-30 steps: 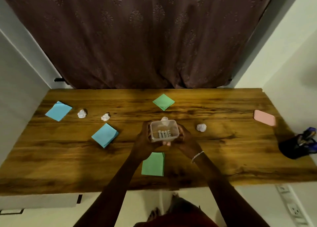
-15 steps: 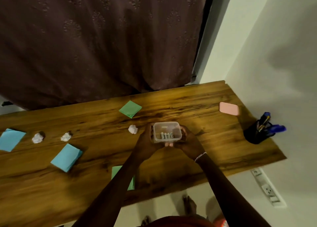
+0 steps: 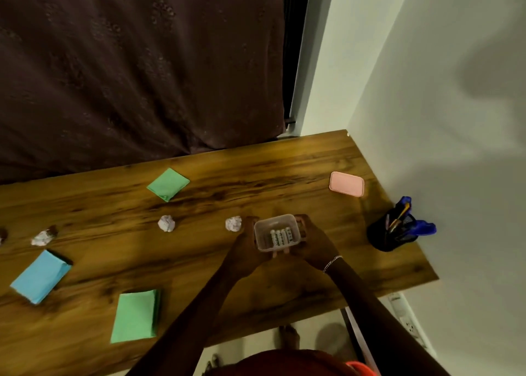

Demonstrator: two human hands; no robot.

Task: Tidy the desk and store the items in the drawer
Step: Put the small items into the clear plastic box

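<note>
Clear plastic tub of white batteries (image 3: 277,233), lidless, gripped between left hand (image 3: 244,250) and right hand (image 3: 311,243), could spill if tipped.

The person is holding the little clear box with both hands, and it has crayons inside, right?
Almost. Both the left hand and the right hand do hold the little clear box, but the head view shows batteries lying side by side inside it, not crayons.

Dark patterned curtain (image 3: 136,71) behind wooden desk (image 3: 284,176), pale wall (image 3: 455,119) beside.
</note>
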